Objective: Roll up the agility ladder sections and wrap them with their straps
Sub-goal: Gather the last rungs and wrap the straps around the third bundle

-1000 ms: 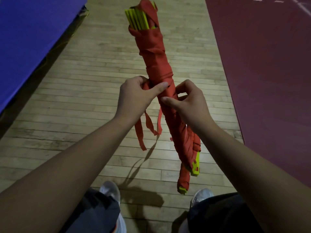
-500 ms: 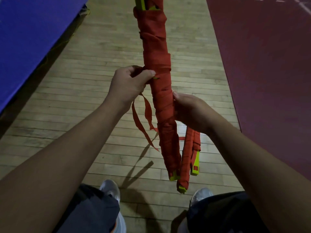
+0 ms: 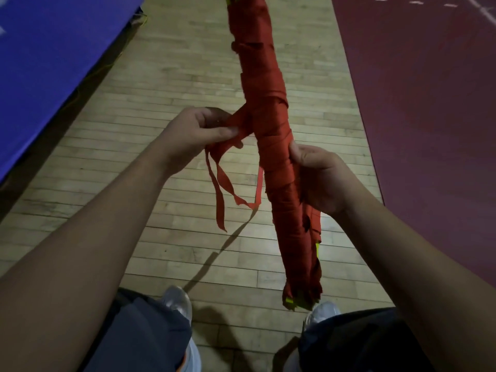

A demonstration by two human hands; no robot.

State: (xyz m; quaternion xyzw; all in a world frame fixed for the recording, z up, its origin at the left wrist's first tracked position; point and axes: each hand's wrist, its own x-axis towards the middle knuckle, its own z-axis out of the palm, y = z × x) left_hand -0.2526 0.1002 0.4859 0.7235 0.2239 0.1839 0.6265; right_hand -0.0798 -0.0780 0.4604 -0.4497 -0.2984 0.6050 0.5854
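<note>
Ladder bundle (image 3: 271,146): long roll, bound round and round in red strap, held near upright in centre frame, leaning slightly so the top goes toward the upper middle. No container in view; the wrap itself is the only thing enclosing anything, and what it holds shows only as yellow-green rung ends (image 3: 292,304) poking out at the bottom, plus a sliver of the same colour at the very top edge.

Right hand (image 3: 319,178), centre right: closed around the bundle's lower-middle, thumb pressed on the front of the wraps, fingers hidden behind the roll.

Left hand (image 3: 193,132), centre left: thumb and fingers pinched shut on the loose strap (image 3: 236,122) where it leaves the bundle. Loose tails (image 3: 218,189) hang below this hand, one looping back toward the roll.

Cut off: top of the bundle runs out of frame. Number of rungs inside cannot be told. Lower wraps look frayed and dim; detail is hard to read.

Below: wooden floor (image 3: 166,84), blue mat (image 3: 53,49) upper left, red floor area (image 3: 429,103) right, shoes (image 3: 177,302) at bottom edge.
</note>
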